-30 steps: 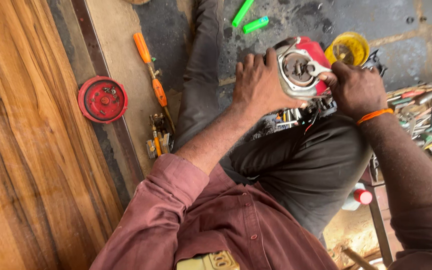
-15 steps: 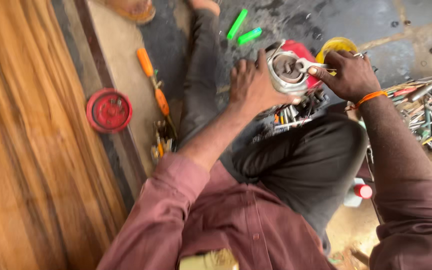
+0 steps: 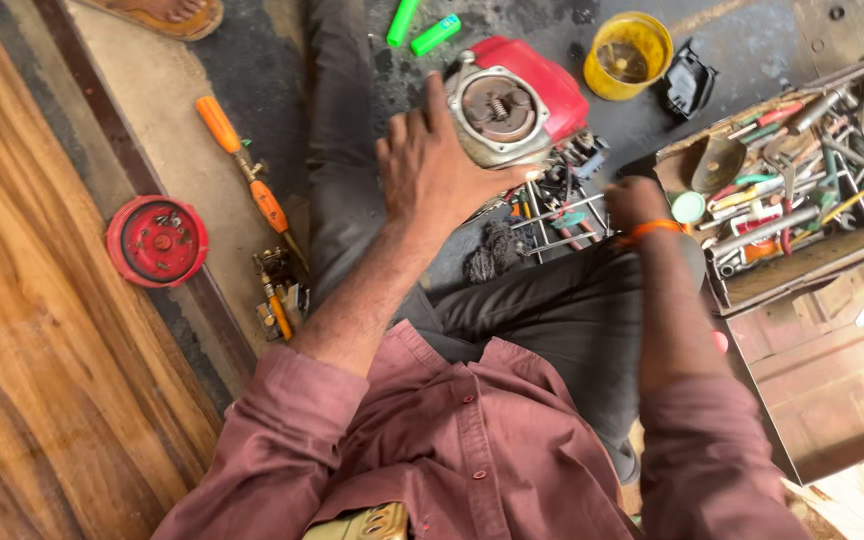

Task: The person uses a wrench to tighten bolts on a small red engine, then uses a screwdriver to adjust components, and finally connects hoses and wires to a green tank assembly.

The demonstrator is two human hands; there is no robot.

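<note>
Red engine (image 3: 512, 105) between yellow cup (image 3: 628, 55), toolbox (image 3: 802, 260)

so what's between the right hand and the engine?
Head view: a small heap of loose tools lies between the right hand and the engine, which the left hand holds.

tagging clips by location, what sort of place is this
Probably a small repair workshop with work done on the floor: the left hand holds a small red engine, an open wooden toolbox brims with tools, and screwdrivers lie on the ground.
</note>
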